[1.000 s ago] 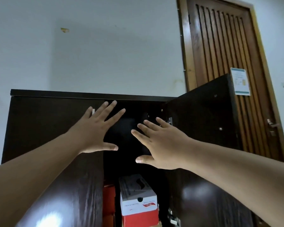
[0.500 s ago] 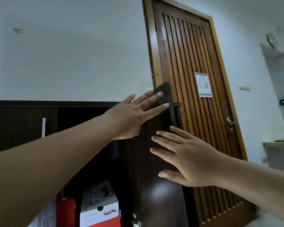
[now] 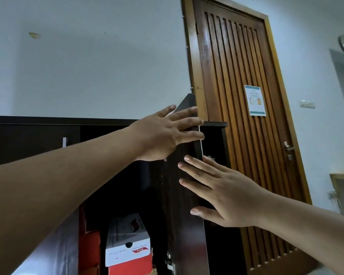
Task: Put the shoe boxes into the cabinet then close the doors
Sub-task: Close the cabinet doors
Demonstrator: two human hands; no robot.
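1. Right door (image 3: 184, 195) is standing ajar at frame centre, edge-on, long axis vertical, swung out from the cabinet (image 3: 34, 139).
2. Left hand (image 3: 165, 133) is lying flat on the door's upper corner, fingers straight, grasping nothing.
3. Right hand (image 3: 216, 193) is pressing flat just below, also unclenched; it looks the nearer one for pushing.
4. Shoe boxes (image 3: 127, 243) are sitting inside, lower centre, left of the door.
5. Judgement: push leftward, inward to close.

Dk brown cabinet (image 3: 28, 139), white/red shoe box (image 3: 127, 241), slatted brown wood door (image 3: 246, 155).

Glossy dark wood-grain cabinet door (image 3: 184, 225), cardboard shoe box (image 3: 127, 241), varnished slatted wooden room door (image 3: 236, 96)
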